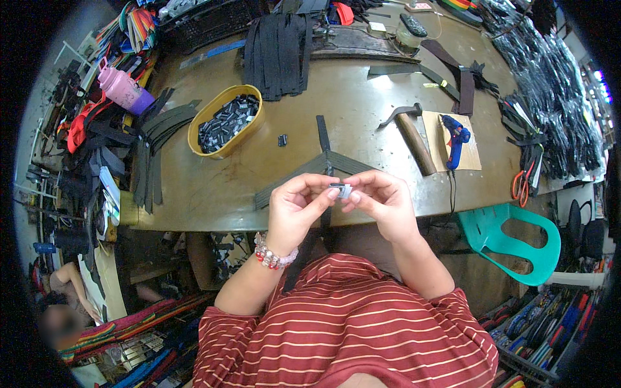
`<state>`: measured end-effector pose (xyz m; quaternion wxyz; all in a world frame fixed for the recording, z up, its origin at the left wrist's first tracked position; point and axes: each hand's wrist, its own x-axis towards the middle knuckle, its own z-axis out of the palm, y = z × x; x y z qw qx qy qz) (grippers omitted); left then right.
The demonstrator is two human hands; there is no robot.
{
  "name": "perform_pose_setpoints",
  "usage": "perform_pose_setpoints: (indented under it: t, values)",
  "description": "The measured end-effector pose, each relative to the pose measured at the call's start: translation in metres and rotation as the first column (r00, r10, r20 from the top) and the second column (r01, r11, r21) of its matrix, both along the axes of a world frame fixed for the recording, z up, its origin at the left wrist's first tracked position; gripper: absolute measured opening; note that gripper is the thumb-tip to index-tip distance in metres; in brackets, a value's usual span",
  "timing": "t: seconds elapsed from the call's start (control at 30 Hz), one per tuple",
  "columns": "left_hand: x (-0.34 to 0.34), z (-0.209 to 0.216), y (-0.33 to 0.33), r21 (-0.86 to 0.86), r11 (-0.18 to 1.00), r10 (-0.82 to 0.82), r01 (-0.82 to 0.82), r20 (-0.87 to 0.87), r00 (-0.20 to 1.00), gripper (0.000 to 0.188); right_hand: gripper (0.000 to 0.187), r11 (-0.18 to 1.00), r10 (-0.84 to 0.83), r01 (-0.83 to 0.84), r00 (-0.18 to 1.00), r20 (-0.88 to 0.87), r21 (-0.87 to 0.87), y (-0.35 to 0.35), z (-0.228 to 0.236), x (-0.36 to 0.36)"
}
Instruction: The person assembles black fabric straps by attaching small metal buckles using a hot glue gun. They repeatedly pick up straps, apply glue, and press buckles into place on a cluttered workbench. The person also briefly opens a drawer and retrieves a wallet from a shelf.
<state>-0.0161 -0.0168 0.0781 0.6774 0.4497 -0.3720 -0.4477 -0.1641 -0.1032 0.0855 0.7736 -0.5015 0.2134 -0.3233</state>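
The brown table (226,184) fills the area before the person. On it, dark flat bands (352,164) spread in a V, its tip pointing away from the person. Left of them sits a yellow tub (239,141) of small dark pieces. The left hand (292,205) and right hand (389,204) meet above the table's near edge, fingers pinched narrow. A black strap (323,132) runs near to far behind them. Between both hands' fingertips is a small grey-and-black piece (343,190), its long axis roughly sideways; which end leads I cannot tell.
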Motion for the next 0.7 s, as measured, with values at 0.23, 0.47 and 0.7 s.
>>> perform_pose_setpoints:
  t: [0.23, 0.47, 0.7]
  values:
    - [-0.004, -0.007, -0.001, -0.002, 1.000, 0.023, -0.023, -0.051, 0.998, 0.015, 0.016, 1.000, -0.005, 0.003, 0.996, -0.093, -0.022, 0.004, -0.012, 0.001]
    - [0.016, -0.037, -0.015, 0.139, 0.979, 0.172, -0.149, -0.174, 0.969, 0.013, 0.043, 0.130, -0.991, 0.749, 0.127, -0.052, -0.650, -0.089, -0.054, -0.074]
    - [0.041, -0.078, -0.034, 0.175, 0.974, 0.203, -0.146, -0.369, 0.907, 0.015, 0.047, 0.512, -0.858, -0.103, -0.005, -0.514, -0.853, -0.201, -0.038, -0.138]
